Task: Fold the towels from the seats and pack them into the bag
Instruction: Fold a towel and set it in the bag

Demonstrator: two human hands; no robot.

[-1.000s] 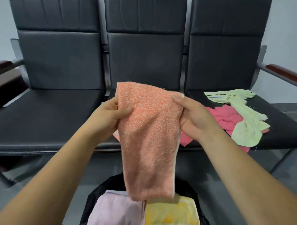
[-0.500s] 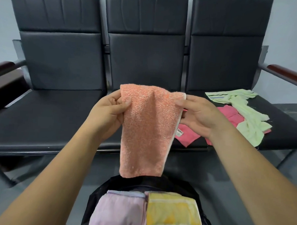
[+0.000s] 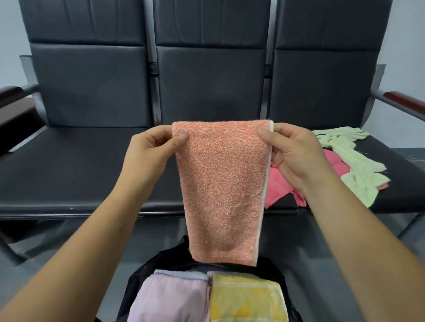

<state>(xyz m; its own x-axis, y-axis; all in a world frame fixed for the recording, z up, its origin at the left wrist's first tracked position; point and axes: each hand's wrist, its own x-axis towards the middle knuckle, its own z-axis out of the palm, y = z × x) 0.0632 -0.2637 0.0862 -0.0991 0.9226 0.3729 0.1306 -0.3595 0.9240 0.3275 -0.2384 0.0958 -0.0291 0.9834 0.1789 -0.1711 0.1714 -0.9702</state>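
An orange towel point(image 3: 222, 185), folded lengthwise, hangs in front of me. My left hand point(image 3: 151, 153) pinches its top left corner and my right hand point(image 3: 292, 154) pinches its top right corner. Its lower edge hangs just above the open black bag point(image 3: 270, 268) on the floor. Inside the bag lie a folded lilac towel point(image 3: 171, 302) and a folded yellow towel point(image 3: 246, 306), side by side. On the right seat a pale green towel point(image 3: 352, 164) lies crumpled over a pink towel point(image 3: 281, 185).
A row of three black padded seats point(image 3: 67, 169) stands in front of me, with brown armrests point(image 3: 413, 104) at both ends. The left seat holds nothing. Grey floor lies around the bag.
My hands have spread apart and straightened the towel's top edge. The towel's lower edge has risen from the bag's contents to just above the bag.
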